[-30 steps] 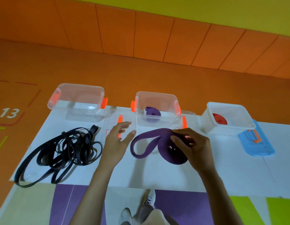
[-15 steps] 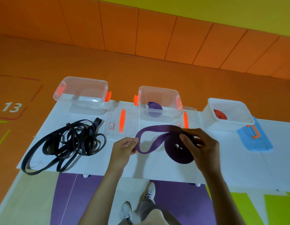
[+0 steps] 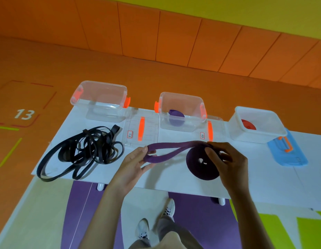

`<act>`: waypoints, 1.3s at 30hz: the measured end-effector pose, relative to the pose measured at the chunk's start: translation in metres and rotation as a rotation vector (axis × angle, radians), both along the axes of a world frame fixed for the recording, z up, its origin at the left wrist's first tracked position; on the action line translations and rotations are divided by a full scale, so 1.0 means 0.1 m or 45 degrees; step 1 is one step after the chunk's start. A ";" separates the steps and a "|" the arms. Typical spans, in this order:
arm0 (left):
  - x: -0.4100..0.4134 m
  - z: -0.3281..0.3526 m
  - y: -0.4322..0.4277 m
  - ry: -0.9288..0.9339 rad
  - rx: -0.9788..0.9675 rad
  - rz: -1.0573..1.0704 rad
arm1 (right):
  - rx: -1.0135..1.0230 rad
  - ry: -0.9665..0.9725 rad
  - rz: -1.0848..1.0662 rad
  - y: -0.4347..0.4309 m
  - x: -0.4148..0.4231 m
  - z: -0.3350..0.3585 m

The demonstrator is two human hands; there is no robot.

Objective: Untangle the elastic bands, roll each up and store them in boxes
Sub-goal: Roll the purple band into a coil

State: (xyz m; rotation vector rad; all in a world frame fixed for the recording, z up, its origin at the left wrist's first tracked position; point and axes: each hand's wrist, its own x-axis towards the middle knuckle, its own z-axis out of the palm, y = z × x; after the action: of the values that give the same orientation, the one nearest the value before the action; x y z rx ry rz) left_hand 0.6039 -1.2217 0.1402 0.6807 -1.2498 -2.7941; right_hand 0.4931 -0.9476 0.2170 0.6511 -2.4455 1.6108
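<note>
Since half a second ago the free loop of the purple band (image 3: pixel 174 150) has been drawn out longer and flatter toward the left. The left grip (image 3: pixel 136 162), a bare hand, pinches the loop's end between thumb and fingers. The right grip (image 3: pixel 227 162) holds the band's rolled coil on edge just above the white bench (image 3: pixel 174 178), fingers curled over its top.

Left of the left grip lies a tangle of black bands (image 3: pixel 84 150). Beyond it stand an open clear box (image 3: pixel 100 99) and a clear lid (image 3: pixel 141 128) with an orange handle and a red-bordered label, its writing too small to read. Beyond the span between the grips, a second clear box (image 3: pixel 181 101) contains a rolled purple band. Beyond the right grip, a white box (image 3: pixel 260 133) contains a red roll, with a blue lid (image 3: pixel 287 155) beside it. The floor marking (image 3: pixel 24 114), far left, reads "13".
</note>
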 end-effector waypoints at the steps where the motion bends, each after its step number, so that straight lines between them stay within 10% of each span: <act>1: 0.04 0.00 -0.01 -0.035 -0.084 -0.028 | -0.008 -0.006 0.012 -0.01 0.02 0.01; 6: 0.13 0.15 0.02 -0.258 -0.638 0.060 | 0.003 -0.011 0.096 -0.07 0.13 0.07; 14: -0.09 0.92 0.32 0.399 -1.277 -0.461 | 0.132 -0.093 0.289 -0.15 0.26 0.11; 39: -0.70 0.74 0.19 0.340 -0.776 -0.178 | -0.192 -0.319 0.335 -0.21 -0.44 0.03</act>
State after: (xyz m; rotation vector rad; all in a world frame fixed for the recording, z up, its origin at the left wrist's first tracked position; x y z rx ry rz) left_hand 0.5340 -1.2031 0.2142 0.1808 -1.9887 -2.2703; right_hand 0.4493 -0.9684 0.2198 0.8199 -2.4535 2.0692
